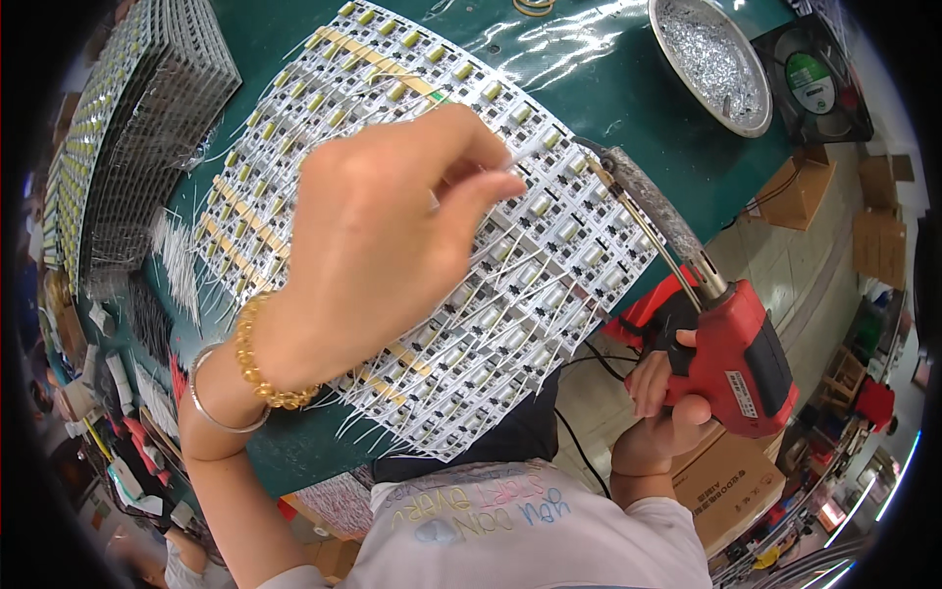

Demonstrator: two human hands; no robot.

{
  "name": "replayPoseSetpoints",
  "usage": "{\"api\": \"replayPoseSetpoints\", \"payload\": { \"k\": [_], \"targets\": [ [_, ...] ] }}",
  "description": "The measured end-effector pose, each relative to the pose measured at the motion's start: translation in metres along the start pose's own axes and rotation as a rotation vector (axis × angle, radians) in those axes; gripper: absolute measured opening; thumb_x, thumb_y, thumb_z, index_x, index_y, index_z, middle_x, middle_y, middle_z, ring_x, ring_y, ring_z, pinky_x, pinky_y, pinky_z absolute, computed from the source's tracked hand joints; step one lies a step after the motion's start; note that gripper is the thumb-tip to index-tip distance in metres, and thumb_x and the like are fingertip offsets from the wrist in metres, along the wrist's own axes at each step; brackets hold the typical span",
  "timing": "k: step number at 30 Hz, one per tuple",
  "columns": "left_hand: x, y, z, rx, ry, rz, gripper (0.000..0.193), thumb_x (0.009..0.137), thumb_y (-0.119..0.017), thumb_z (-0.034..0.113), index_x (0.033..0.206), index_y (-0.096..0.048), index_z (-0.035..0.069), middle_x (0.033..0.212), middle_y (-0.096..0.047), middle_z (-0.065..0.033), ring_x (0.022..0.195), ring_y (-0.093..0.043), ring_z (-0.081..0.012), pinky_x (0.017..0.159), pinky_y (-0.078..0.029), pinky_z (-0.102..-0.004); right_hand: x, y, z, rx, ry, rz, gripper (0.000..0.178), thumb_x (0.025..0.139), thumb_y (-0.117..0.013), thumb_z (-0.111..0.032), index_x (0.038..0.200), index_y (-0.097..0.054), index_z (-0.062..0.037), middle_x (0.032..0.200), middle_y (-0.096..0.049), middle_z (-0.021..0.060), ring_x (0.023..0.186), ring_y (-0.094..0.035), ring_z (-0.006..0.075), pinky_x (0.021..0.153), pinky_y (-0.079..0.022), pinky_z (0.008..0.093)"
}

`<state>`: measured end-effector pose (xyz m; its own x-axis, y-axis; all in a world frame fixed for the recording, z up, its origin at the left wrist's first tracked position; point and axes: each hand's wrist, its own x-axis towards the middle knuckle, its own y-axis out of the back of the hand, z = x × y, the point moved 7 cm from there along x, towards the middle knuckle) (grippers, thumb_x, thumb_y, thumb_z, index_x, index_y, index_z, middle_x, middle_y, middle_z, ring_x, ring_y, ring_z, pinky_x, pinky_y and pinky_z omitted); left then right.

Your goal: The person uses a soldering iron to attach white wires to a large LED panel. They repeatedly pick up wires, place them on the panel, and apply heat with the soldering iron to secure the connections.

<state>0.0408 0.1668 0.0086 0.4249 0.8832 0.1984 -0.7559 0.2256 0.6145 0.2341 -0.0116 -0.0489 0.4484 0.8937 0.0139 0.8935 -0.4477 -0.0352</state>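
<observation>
Over the circuit panel [491, 319], partly blocked from view, white wire [527, 154] was pinched by left hand [378, 211]; soldering gun [734, 363], gripped by right hand [655, 386]; dish [754, 131], fan [810, 83], board stack [132, 147] set around.

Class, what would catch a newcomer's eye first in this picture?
The left hand, a gold beaded bracelet at its wrist, hangs mid-picture over a white sheet of circuit boards. At right, the right hand holds a red soldering gun. A tall stack of similar boards stands upper left.

Passage over green mat [692, 162] between circuit boards [579, 231] and dish [754, 129] (obstacle: red soldering gun [731, 344])
</observation>
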Motion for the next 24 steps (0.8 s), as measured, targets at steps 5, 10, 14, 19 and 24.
{"api": "replayPoseSetpoints", "payload": {
  "k": [5, 10, 14, 19, 24],
  "targets": [
    [0.001, -0.017, -0.004, 0.098, 0.001, -0.104, 0.007, 0.076, -0.068, 0.007, 0.076, -0.064, 0.001, 0.065, -0.062, -0.0056, 0.057, -0.054, -0.0128, 0.060, -0.040, -0.0258, 0.002, -0.002, -0.003, -0.003, 0.006, -0.034, 0.079, 0.080, -0.056, -0.060, 0.114, -0.039, 0.0091, 0.045, -0.042, -0.0014, 0.034, -0.039, 0.0100, 0.038, -0.035, 0.0230],
    [0.000, -0.023, -0.008, 0.120, -0.014, -0.028, 0.007, 0.077, -0.068, 0.008, 0.076, -0.063, 0.003, 0.064, -0.060, -0.0047, 0.057, -0.052, -0.0150, 0.061, -0.039, -0.0271, 0.003, -0.002, -0.004, 0.033, -0.015, -0.109, 0.080, 0.081, -0.054, -0.060, 0.117, -0.037, 0.0095, 0.045, -0.042, -0.0015, 0.034, -0.039, 0.0098, 0.038, -0.035, 0.0226],
    [-0.004, -0.025, 0.004, 0.262, -0.122, -0.037, 0.006, 0.078, -0.067, 0.007, 0.075, -0.063, 0.004, 0.063, -0.059, -0.0048, 0.057, -0.051, -0.0178, 0.060, -0.038, -0.0288, 0.001, -0.002, 0.000, 0.025, -0.002, -0.118, 0.080, 0.081, -0.053, -0.060, 0.118, -0.036, 0.0087, 0.045, -0.042, -0.0014, 0.035, -0.039, 0.0094, 0.038, -0.035, 0.0227],
    [-0.008, -0.025, 0.008, 0.249, -0.173, -0.021, 0.015, 0.078, -0.063, 0.007, 0.068, -0.053, 0.005, 0.058, -0.051, -0.0079, 0.053, -0.049, -0.0263, 0.060, -0.035, -0.0351, 0.002, -0.004, 0.000, 0.023, -0.038, -0.117, 0.080, 0.081, -0.053, -0.061, 0.117, -0.036, 0.0079, 0.045, -0.042, -0.0014, 0.035, -0.039, 0.0093, 0.038, -0.035, 0.0227],
    [-0.008, -0.024, 0.004, 0.221, -0.064, 0.006, 0.011, 0.078, -0.067, 0.007, 0.072, -0.059, 0.004, 0.061, -0.058, -0.0055, 0.055, -0.051, -0.0166, 0.056, -0.039, -0.0286, 0.003, -0.003, -0.001, 0.045, -0.032, -0.103, 0.080, 0.081, -0.053, -0.061, 0.116, -0.036, 0.0084, 0.045, -0.042, -0.0013, 0.035, -0.040, 0.0095, 0.038, -0.035, 0.0227]
  ]
}}
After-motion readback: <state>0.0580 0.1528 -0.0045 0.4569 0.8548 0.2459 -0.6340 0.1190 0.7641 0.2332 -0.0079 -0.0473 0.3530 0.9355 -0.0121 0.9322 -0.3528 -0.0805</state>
